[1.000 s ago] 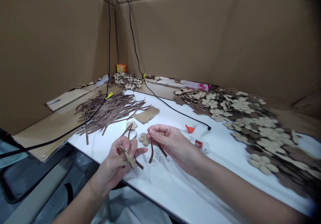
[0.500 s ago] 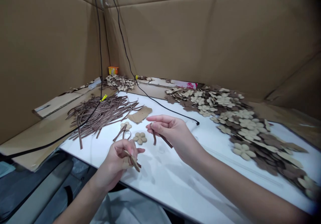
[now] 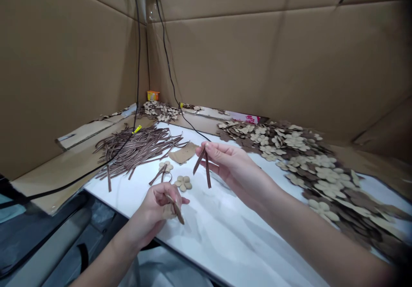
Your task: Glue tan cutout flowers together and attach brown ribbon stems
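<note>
The person's left hand (image 3: 151, 212) is near the front edge of a glossy white tabletop (image 3: 206, 240), with its fingertips and thumb pressed together in a pinch on a small tan cut-out piece (image 3: 168, 212) and a narrow dark brown strip (image 3: 178, 212). The fingers hide part of the piece, so its full shape is hard to make out. The right hand (image 3: 234, 169) is raised above the middle of the tabletop, its thumb and fingertips pinching two narrow dark brown strips (image 3: 203, 164) that hang down in a slim V; they look like felt or thin leather, though the view is too coarse to be sure.

Just beyond the left hand lies a tan five-petalled flower cut-out (image 3: 183, 183). Farther left, a second tan flower (image 3: 165, 166) lies with looped brown strips (image 3: 159, 175) beside it. A rough tan scrap (image 3: 183, 153) sits near the far edge, beside a tangled heap of long brown strips (image 3: 138, 149) spilling over the left edge onto a cardboard sheet (image 3: 66, 169). Along the right edge spreads a wide pile of overlapping tan and brown flower cut-outs (image 3: 299, 154). A black cable (image 3: 141, 124) crosses the heap of strips, and tall cardboard walls (image 3: 257, 59) stand behind the tabletop.
</note>
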The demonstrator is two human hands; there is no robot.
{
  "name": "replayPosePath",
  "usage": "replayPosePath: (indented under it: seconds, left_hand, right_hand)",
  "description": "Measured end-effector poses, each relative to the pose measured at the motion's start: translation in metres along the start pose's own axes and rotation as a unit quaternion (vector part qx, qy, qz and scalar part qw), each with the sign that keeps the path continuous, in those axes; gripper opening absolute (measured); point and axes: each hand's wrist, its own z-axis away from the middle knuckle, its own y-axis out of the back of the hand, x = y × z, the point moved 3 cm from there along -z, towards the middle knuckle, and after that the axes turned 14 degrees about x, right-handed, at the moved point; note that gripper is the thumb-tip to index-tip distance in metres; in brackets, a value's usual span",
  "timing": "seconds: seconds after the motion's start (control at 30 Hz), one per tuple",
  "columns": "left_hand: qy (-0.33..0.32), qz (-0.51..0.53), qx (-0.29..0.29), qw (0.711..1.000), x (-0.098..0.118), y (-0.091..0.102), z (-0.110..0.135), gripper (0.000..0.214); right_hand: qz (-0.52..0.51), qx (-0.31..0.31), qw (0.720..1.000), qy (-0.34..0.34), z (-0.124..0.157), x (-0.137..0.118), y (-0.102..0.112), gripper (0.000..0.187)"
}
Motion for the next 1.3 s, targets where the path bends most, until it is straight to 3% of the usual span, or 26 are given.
replayPosePath:
  seconds: [0.23,0.63,0.83,0.97,1.13,1.3]
  left_hand:
    - [-0.018,0.003,0.010,1.000,-0.004,0.005,-0.001,0.025]
    - [-0.037,-0.007,0.050,0.998,-0.001,0.007,0.003,0.025]
    - [-0.001,-0.013,0.093,0.996,-0.002,0.005,0.003,0.051]
    - [-0.006,-0.027,0.109,0.994,-0.004,0.006,0.004,0.051]
    - [-0.046,-0.118,0.083,0.989,-0.011,0.010,0.005,0.044]
    - [-0.088,-0.255,0.024,0.963,-0.008,0.004,0.008,0.040]
  right_hand:
    - [-0.072,0.016,0.996,-0.050,-0.016,0.003,0.006,0.010]
    - [-0.066,0.020,0.993,-0.098,-0.013,-0.004,0.008,0.013]
    - [-0.073,0.018,0.992,-0.106,-0.014,-0.003,0.008,0.017]
    - [-0.085,0.012,0.992,-0.093,-0.020,0.000,0.011,0.015]
    - [-0.084,0.023,0.991,-0.098,-0.022,0.002,0.014,0.016]
    - [-0.075,0.034,0.990,-0.111,-0.022,0.004,0.014,0.020]
